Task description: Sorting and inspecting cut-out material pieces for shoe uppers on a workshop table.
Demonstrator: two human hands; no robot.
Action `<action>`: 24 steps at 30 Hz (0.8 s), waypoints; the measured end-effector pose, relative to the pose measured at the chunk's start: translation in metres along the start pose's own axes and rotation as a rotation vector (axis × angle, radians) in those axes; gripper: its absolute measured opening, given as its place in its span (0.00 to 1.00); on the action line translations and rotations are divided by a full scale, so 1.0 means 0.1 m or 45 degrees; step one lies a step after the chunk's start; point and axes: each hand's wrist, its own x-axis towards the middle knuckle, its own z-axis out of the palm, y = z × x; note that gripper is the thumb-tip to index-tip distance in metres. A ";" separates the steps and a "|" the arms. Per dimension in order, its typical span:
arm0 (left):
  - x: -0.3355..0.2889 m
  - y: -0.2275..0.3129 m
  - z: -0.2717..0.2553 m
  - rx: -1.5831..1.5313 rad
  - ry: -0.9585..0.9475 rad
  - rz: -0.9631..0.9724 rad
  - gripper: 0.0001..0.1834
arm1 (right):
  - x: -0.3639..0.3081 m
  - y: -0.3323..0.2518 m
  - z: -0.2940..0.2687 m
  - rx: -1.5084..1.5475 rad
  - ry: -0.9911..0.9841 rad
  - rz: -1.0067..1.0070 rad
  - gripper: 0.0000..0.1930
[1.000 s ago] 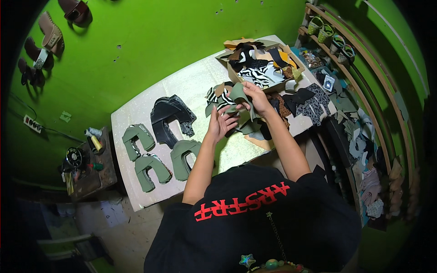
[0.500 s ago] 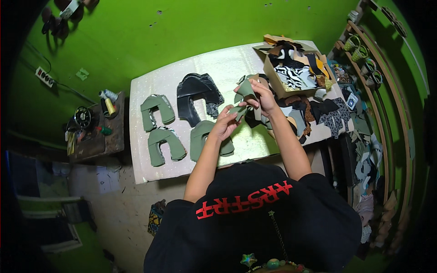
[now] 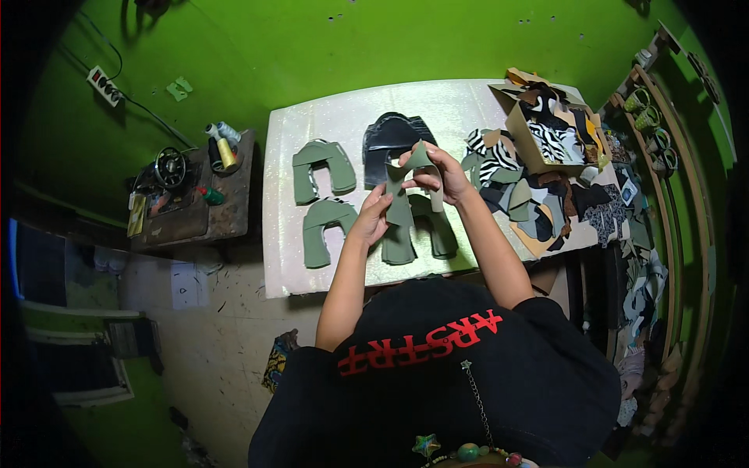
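My left hand [image 3: 371, 221] pinches one leg of a green, curved shoe-upper piece [image 3: 399, 209]. My right hand [image 3: 441, 173] grips the same piece near its bend, fingers curled under it, and its other leg hangs down by the palm. Directly below the hands lies a stack of green U-shaped upper pieces [image 3: 399, 248], partly covered by them. Two more green stacks, a far one [image 3: 305, 181] and a nearer one [image 3: 316, 246], rest to the left. Behind the held piece is a stack of black U-shaped pieces [image 3: 390, 134], its right side partly hidden.
A cardboard box [image 3: 530, 147] full of patterned scraps stands at the table's [image 3: 285, 132] right back, with loose scraps [image 3: 519, 201] heaped before it. On the left, a dark sewing table [image 3: 211, 226] holds thread cones [image 3: 226, 152]. Wooden racks [image 3: 663, 195] line the right wall.
My view has swung left. Both hands have moved left over the table, from beside the scrap heap to above the nearest green stack. The green piece now hangs more spread out between them.
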 end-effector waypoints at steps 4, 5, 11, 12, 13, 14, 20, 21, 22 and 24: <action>-0.21 0.22 -0.29 0.115 0.042 0.017 0.12 | 0.18 0.29 0.12 -0.002 0.021 -0.010 0.11; -0.25 0.27 -0.40 0.122 0.078 0.041 0.11 | 0.23 0.35 0.13 0.000 0.019 -0.007 0.11; -0.51 0.74 -0.89 0.215 0.234 0.142 0.11 | 0.50 0.82 0.18 -0.586 0.468 0.198 0.06; -0.54 0.81 -0.95 0.242 0.279 0.158 0.12 | 0.53 0.87 0.24 -0.578 0.564 0.192 0.05; -0.55 0.87 -1.01 0.245 0.275 0.158 0.12 | 0.58 0.94 0.21 -0.578 0.565 0.187 0.05; -0.55 0.93 -1.07 0.291 0.336 0.173 0.11 | 0.66 1.03 0.12 -0.711 0.567 0.161 0.06; -0.44 1.17 -1.46 0.529 0.603 0.260 0.12 | 1.07 1.28 -0.07 -1.008 0.565 0.042 0.05; -0.40 1.19 -1.50 0.531 0.598 0.266 0.12 | 1.15 1.29 -0.11 -1.012 0.563 0.034 0.05; -0.36 1.21 -1.55 0.587 0.665 0.290 0.12 | 1.24 1.31 -0.15 -1.144 0.598 0.020 0.05; -0.28 1.26 -1.64 0.643 0.730 0.321 0.13 | 1.37 1.33 -0.18 -1.347 0.673 -0.005 0.06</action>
